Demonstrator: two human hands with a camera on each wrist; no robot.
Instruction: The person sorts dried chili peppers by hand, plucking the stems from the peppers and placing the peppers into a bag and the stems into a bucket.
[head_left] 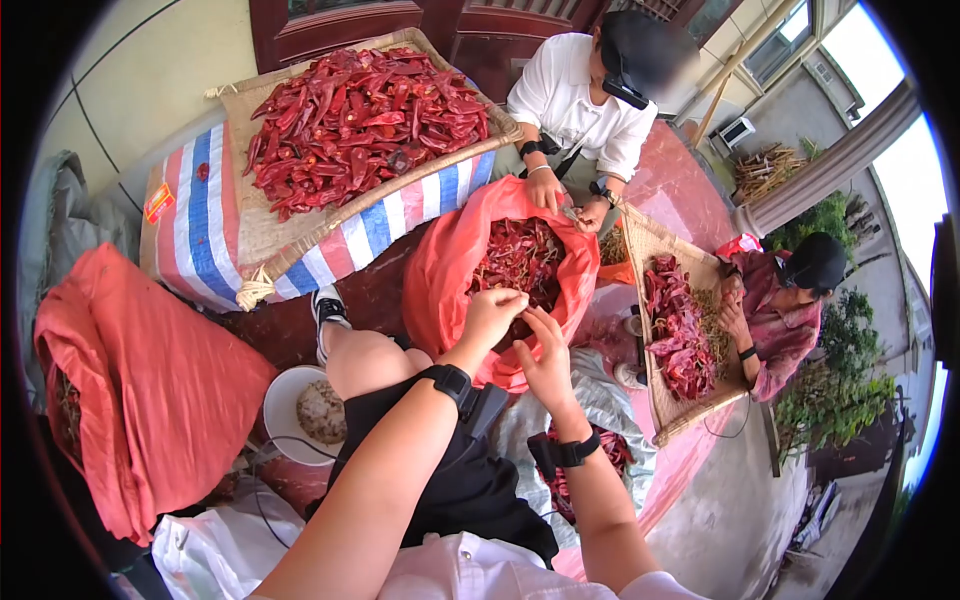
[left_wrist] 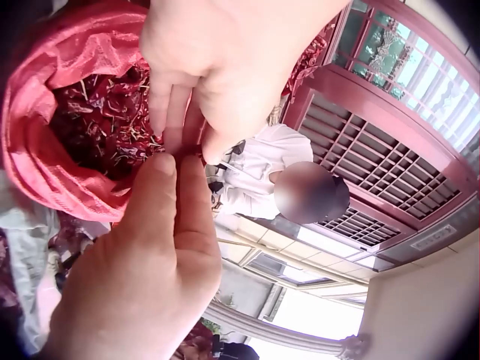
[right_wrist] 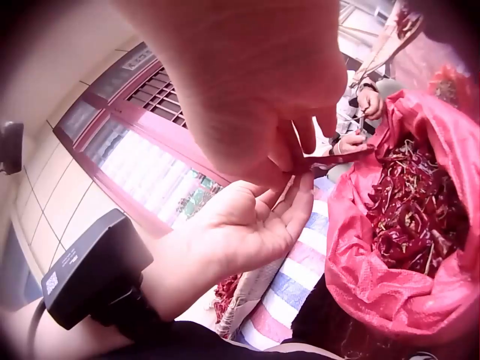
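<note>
My left hand (head_left: pixel 494 316) and right hand (head_left: pixel 547 362) meet fingertip to fingertip above a red woven sack (head_left: pixel 430 265) heaped with dried red chilies (head_left: pixel 520 262). Between them they pinch a dark red chili (right_wrist: pixel 341 159), seen best in the right wrist view, where its length sticks out past the fingers. From the left wrist only a sliver of it shows between the fingers; the rest is hidden. In that view the left hand (left_wrist: pixel 217 67) comes from above and the right hand (left_wrist: pixel 150 247) from below.
A large woven tray (head_left: pixel 255 205) of red chilies lies on a striped bag (head_left: pixel 210 250) at left. One person (head_left: pixel 580 110) works across the sack; another (head_left: pixel 775 310) holds a second tray (head_left: pixel 650 235). A white bucket (head_left: pixel 285 400) and a tall red sack (head_left: pixel 150 390) stand at left.
</note>
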